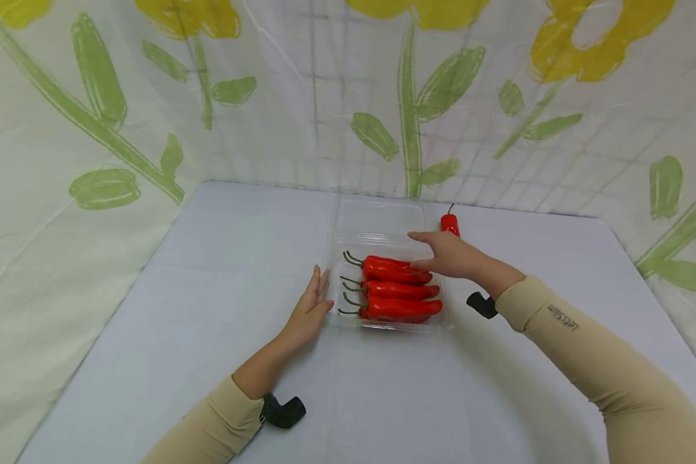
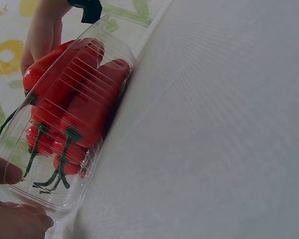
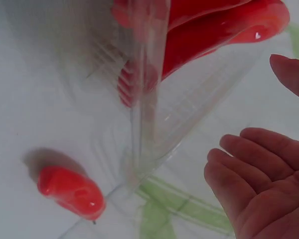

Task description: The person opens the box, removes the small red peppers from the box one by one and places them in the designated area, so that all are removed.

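Pinching the clear container by its wall, the left hand braces it; right hand empty, fingers outstretched, beside the packed peppers. Filling seems underway; next probably calls for grasping the loose pepper just beyond.

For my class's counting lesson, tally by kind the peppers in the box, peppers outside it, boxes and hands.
Red peppers in the clear box, counted by stems: 6
Red pepper outside it: 1
Clear box: 1
Left hand and right hand: 2
Total: 10
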A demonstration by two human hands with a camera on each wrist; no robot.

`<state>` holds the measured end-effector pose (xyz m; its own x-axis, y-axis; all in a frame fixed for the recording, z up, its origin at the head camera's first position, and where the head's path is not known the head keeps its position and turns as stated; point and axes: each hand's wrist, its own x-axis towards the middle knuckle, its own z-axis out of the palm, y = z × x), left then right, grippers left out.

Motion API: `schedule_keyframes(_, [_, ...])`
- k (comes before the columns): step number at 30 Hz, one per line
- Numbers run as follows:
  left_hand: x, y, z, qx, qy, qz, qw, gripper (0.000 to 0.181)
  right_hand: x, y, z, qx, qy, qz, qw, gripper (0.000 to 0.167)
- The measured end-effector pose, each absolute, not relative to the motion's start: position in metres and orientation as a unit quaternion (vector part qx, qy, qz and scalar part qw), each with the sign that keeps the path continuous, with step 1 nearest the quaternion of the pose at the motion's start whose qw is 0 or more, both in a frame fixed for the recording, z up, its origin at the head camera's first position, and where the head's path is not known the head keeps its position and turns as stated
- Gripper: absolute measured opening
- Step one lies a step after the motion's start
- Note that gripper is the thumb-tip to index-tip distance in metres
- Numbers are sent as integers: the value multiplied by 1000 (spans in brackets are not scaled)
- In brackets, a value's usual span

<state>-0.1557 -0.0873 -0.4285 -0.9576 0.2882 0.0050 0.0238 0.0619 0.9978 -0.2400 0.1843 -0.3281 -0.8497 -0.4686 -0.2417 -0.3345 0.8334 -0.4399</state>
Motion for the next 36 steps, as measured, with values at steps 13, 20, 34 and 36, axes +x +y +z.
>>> schedule_keyframes(13, [-156, -87, -429, 100, 716, 684, 98, 73, -228, 165, -324, -240, 927, -164, 235, 71])
schedule_keyframes(20, [-156, -87, -429, 100, 720, 679, 97, 73, -225, 157, -321, -279, 921, -144, 230, 65])
schedule_keyframes(34, [-155, -87, -430, 101, 716, 683, 97, 73, -231, 144, -331, -326, 904, -139, 240, 56])
schedule_keyframes(36, [-155, -87, -429, 105, 713, 686, 95, 73, -233, 142, -332, -326, 902, -133, 250, 56])
